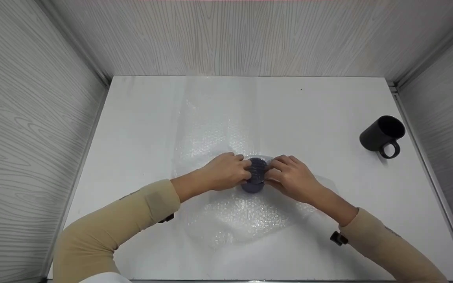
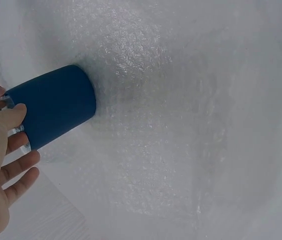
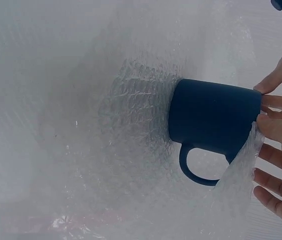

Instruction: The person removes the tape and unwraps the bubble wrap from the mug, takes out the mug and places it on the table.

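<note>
A dark blue mug [image 1: 253, 188] stands upright on a sheet of clear bubble wrap [image 1: 246, 216], with part of the wrap drawn up over its mouth. At the left of the rim, my left hand [image 1: 226, 171] pinches the wrap between thumb and fingers; its other fingers are spread in the left wrist view. Opposite it, my right hand [image 1: 291, 177] pinches a fold of bubble wrap [image 3: 240, 170] against the rim, partly covering the mug's handle [image 3: 190, 172]. The mug's inside is hidden beneath the wrap and fingers.
A second mug, black [image 1: 376, 135], lies tilted at the right of the white table [image 1: 140, 118], its handle toward the front. The long bubble wrap sheet runs back to the table's far edge. Wood-patterned panels [image 1: 226, 39] enclose the back and both sides.
</note>
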The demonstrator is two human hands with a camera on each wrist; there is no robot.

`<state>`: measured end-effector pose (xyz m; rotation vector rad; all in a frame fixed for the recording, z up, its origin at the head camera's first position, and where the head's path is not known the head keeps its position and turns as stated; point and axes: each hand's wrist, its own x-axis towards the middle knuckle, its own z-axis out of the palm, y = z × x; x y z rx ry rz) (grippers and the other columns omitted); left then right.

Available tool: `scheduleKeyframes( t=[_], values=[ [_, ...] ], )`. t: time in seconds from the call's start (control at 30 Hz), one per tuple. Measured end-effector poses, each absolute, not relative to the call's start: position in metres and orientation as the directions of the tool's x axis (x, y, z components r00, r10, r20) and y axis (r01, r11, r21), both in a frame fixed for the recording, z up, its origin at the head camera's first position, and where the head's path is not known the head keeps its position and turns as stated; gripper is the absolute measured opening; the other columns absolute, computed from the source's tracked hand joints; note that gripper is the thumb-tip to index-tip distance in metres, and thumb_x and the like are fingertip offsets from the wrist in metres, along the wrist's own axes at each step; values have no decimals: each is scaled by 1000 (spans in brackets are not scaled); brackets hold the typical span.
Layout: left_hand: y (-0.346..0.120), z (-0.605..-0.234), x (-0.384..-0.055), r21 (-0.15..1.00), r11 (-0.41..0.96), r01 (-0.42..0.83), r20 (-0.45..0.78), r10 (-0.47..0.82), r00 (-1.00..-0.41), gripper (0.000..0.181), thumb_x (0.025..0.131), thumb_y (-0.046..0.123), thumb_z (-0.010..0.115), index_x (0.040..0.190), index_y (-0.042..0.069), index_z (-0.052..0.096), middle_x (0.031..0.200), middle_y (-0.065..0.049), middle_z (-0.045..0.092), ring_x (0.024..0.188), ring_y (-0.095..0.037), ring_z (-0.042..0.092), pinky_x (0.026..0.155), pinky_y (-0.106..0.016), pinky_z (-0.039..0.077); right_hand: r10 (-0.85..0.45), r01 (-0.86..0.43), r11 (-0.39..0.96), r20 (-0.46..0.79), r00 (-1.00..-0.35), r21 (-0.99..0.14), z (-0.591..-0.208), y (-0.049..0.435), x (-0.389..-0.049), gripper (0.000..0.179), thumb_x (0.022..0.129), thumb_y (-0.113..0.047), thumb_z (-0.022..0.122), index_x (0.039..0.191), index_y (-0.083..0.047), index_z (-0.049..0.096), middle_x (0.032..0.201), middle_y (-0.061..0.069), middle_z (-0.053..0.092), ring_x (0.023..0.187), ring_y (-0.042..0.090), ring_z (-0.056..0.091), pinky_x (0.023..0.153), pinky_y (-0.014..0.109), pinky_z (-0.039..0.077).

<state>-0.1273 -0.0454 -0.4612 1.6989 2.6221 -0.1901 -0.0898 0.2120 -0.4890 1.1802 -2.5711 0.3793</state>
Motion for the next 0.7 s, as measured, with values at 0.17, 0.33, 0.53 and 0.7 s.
scheduleKeyframes(
  t=[0.17, 0.33, 0.53, 0.7],
  values=[
    [-46, -461, -127, -94, 407, 909, -77, 907, -414, 20, 101, 37, 69, 110, 23, 81, 114, -1, 73, 97, -23, 70, 74, -34, 58, -693, -773, 626, 380, -613, -106, -488, 213, -91, 14, 87, -23, 87, 96, -20, 77, 99, 0, 74, 103, 24, 69, 85, 41, 59],
    [-47, -463, -127, -100, 406, 909, -56, 909, -412, 21, 101, 38, 70, 110, 23, 81, 114, -1, 74, 97, -22, 70, 73, -34, 57, -693, -775, 626, 393, -605, -89, -486, 215, -91, 14, 86, -23, 87, 96, -20, 77, 101, -1, 75, 102, 23, 70, 82, 40, 57],
    [-47, -463, -127, -107, 400, 910, -28, 914, -405, 20, 101, 37, 69, 108, 22, 81, 110, -1, 74, 93, -22, 69, 71, -34, 56, -681, -771, 632, 413, -604, -86, -480, 219, -94, 15, 87, -20, 87, 97, -20, 77, 100, -2, 76, 101, 22, 70, 83, 39, 58],
    [-48, -464, -127, -116, 393, 912, -19, 917, -398, 20, 101, 37, 68, 107, 22, 81, 111, 0, 74, 90, -21, 68, 69, -33, 55, -666, -767, 636, 440, -602, -87, -476, 223, -99, 16, 86, -19, 88, 97, -20, 76, 99, -2, 75, 101, 23, 71, 84, 40, 59]
  ],
)
